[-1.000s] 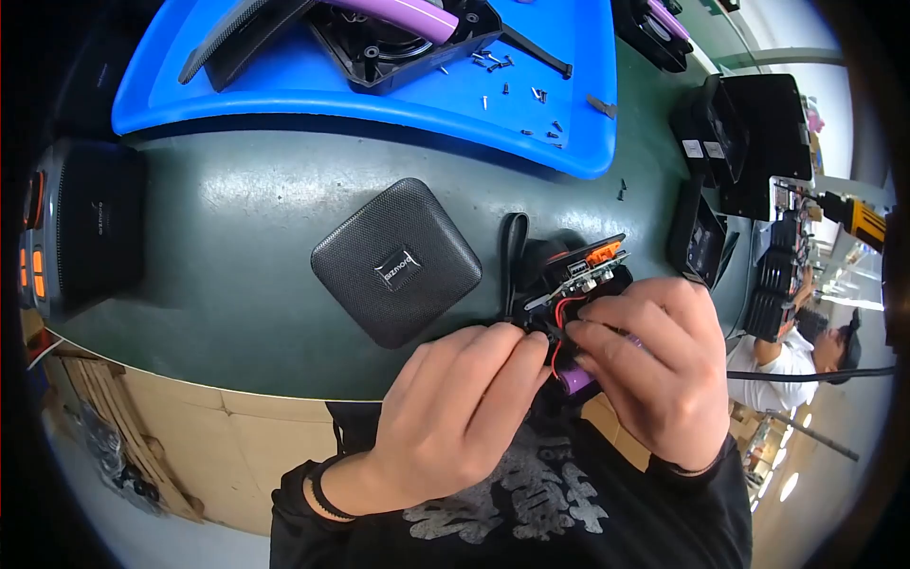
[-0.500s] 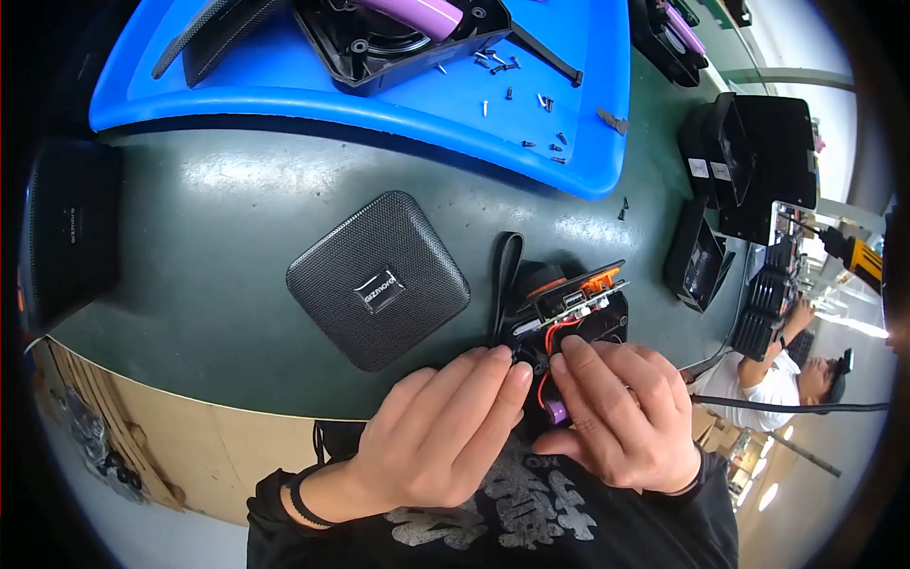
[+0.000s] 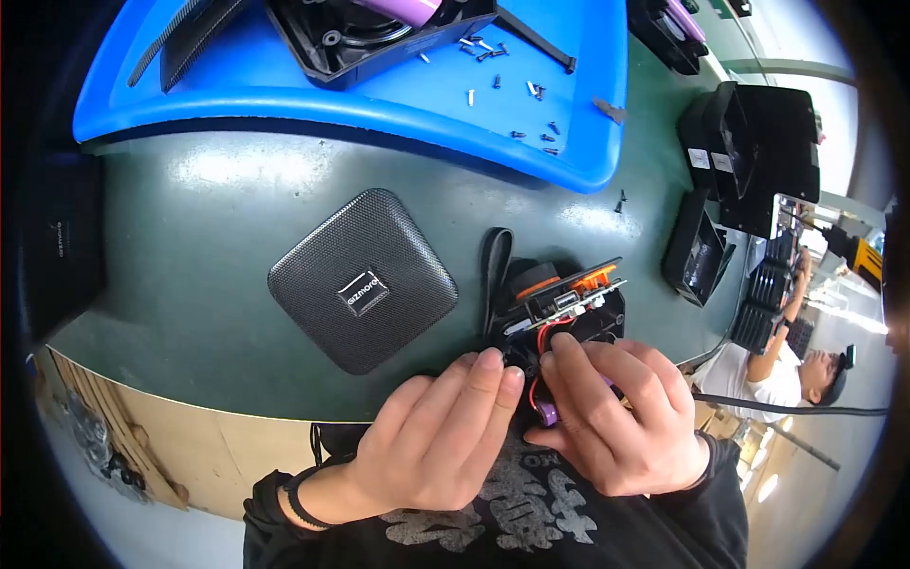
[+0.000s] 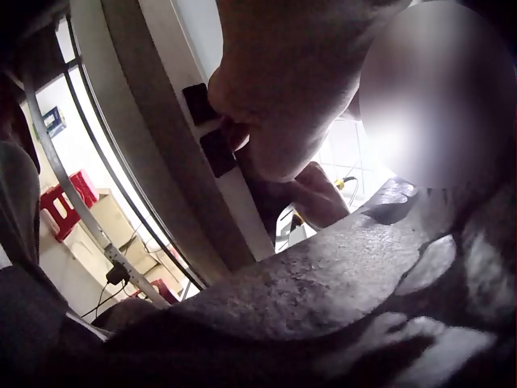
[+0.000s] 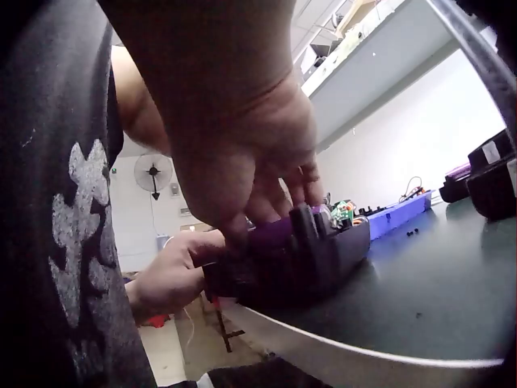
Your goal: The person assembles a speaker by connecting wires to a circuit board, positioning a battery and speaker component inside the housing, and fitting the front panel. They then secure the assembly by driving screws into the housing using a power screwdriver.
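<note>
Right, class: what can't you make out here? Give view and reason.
Head view: much of the purple cylinder, covered by the right hand.
Head view: far side of the blue plastic tray, cut off by the top edge.
Head view: slots of the loose metal screws, too small.
Right wrist view: fingertips of the left hand, behind the black plastic housing.

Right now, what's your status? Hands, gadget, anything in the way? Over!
Left hand by open housing; right hand over purple cell. Circuit board exposed. Red wires beside right fingertips, might snag.
</note>
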`<state>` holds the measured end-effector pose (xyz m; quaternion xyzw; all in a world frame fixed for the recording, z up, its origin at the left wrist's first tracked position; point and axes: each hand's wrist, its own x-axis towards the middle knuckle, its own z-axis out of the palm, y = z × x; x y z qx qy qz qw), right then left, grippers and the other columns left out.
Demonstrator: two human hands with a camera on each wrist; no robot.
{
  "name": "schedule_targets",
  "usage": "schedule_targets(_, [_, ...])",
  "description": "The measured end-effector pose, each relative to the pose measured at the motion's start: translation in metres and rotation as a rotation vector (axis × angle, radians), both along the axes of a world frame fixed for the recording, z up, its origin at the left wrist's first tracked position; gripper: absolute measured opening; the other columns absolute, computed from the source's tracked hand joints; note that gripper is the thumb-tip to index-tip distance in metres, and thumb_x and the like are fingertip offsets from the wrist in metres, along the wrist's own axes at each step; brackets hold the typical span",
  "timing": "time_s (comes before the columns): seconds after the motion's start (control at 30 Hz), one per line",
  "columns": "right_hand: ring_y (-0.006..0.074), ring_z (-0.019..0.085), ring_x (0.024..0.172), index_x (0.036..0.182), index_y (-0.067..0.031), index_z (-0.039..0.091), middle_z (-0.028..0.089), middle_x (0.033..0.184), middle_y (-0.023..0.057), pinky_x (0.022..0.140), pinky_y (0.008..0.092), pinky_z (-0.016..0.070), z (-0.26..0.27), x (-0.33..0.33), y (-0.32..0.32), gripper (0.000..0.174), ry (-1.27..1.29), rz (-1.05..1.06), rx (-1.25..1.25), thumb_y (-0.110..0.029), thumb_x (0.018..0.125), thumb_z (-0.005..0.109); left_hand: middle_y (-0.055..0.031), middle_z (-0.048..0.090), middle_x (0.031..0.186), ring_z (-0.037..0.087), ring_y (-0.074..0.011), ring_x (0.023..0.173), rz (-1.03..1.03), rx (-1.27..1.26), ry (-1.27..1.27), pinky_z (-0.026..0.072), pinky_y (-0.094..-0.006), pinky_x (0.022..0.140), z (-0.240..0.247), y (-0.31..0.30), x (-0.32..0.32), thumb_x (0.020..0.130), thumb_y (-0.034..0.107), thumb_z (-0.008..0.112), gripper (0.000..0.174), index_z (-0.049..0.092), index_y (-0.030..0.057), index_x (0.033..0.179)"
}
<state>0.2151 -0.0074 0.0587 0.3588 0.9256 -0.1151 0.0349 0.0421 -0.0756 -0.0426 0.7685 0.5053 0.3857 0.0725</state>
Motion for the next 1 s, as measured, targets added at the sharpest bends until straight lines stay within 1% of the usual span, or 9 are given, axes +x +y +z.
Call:
schedule_targets(0.23, [0.0278,0.06,0.094,0.106,-0.0063,0.069,0.064,0.104,0.0062,0.081,0.0423,0.0493,0.005,0.009,-0.001,0.045,-0.012,0.014,0.031,-0.023,0.065,0.076,-0.014,0.065,0.119,0.067,-0.0206,0.094,0.028,0.067,0.002,0.0476,-0.029,0.075,-0.006,0.003,-0.001,0.089,0.008,0.062,0.026,0.071,-0.0015,0.112])
schedule_targets(0.37, [0.0278,0.06,0.094,0.106,-0.0063,0.069,0.064,0.104,0.0063,0.081,0.0423,0.0493,0.007,0.007,-0.004,0.045,-0.022,0.005,0.036,-0.023,0.065,0.076,-0.0133,0.066,0.119,0.067,-0.0201,0.094,0.017,0.026,-0.019,0.0479,-0.0288,0.075,-0.002,0.002,-0.002,0.089,0.008,0.062,0.026,0.071,-0.0011,0.112])
schedule_targets(0.43, [0.0278,0.06,0.093,0.107,-0.0063,0.069,0.064,0.104,0.0063,0.081,0.0423,0.0493,0.006,0.005,-0.003,0.045,-0.026,0.004,0.042,-0.023,0.066,0.076,-0.0205,0.065,0.114,0.066,-0.0302,0.091,-0.051,0.014,-0.055,0.0518,-0.0356,0.071,-0.001,0.003,-0.004,0.078,-0.006,0.063,0.035,0.068,-0.0072,0.113])
schedule_targets(0.47, [0.0278,0.06,0.093,0.107,-0.0062,0.069,0.064,0.104,0.0063,0.081,0.0423,0.0493,0.006,0.005,-0.003,0.045,-0.027,0.005,0.043,-0.023,0.066,0.076,-0.0205,0.065,0.114,0.066,-0.0302,0.091,-0.048,0.016,-0.057,0.0518,-0.0356,0.071,-0.002,0.003,-0.003,0.078,-0.006,0.063,0.035,0.068,-0.0072,0.113])
schedule_targets(0.53, [0.0278,0.06,0.093,0.107,-0.0062,0.069,0.064,0.104,0.0063,0.081,0.0423,0.0493,0.006,0.004,-0.002,0.045,-0.029,0.009,0.042,-0.023,0.066,0.076,-0.0116,0.066,0.118,0.067,-0.0183,0.093,0.03,0.035,-0.029,0.0481,-0.0279,0.074,-0.005,0.002,-0.001,0.09,0.008,0.061,0.025,0.072,0.0011,0.111])
schedule_targets(0.77, [0.0278,0.06,0.093,0.107,-0.0062,0.069,0.064,0.104,0.0063,0.08,0.0423,0.0493,0.011,0.007,0.008,0.045,-0.042,0.004,0.03,-0.023,0.066,0.076,-0.0107,0.066,0.118,0.067,-0.0175,0.091,0.024,0.042,-0.022,0.048,-0.0276,0.073,-0.004,0.003,-0.002,0.09,0.009,0.062,0.024,0.073,0.0017,0.111])
schedule_targets(0.97, [0.0278,0.06,0.093,0.107,-0.0062,0.069,0.064,0.103,0.0064,0.08,0.0422,0.0493,0.01,0.003,0.013,0.045,-0.048,-0.004,0.036,-0.023,0.066,0.076,-0.0106,0.066,0.117,0.067,-0.0174,0.091,0.033,0.059,-0.024,0.0475,-0.0274,0.072,-0.004,0.004,-0.002,0.089,0.009,0.065,0.023,0.073,0.0019,0.109])
schedule_targets(1.0, [0.0278,0.06,0.093,0.107,-0.0062,0.069,0.064,0.103,0.0064,0.08,0.0422,0.0493,0.009,-0.001,0.015,0.045,-0.051,-0.011,0.04,-0.023,0.066,0.076,-0.0142,0.067,0.113,0.067,-0.0227,0.09,0.007,0.051,-0.054,0.0498,-0.0309,0.071,-0.002,0.005,-0.003,0.083,0.0,0.066,0.026,0.072,-0.0023,0.108])
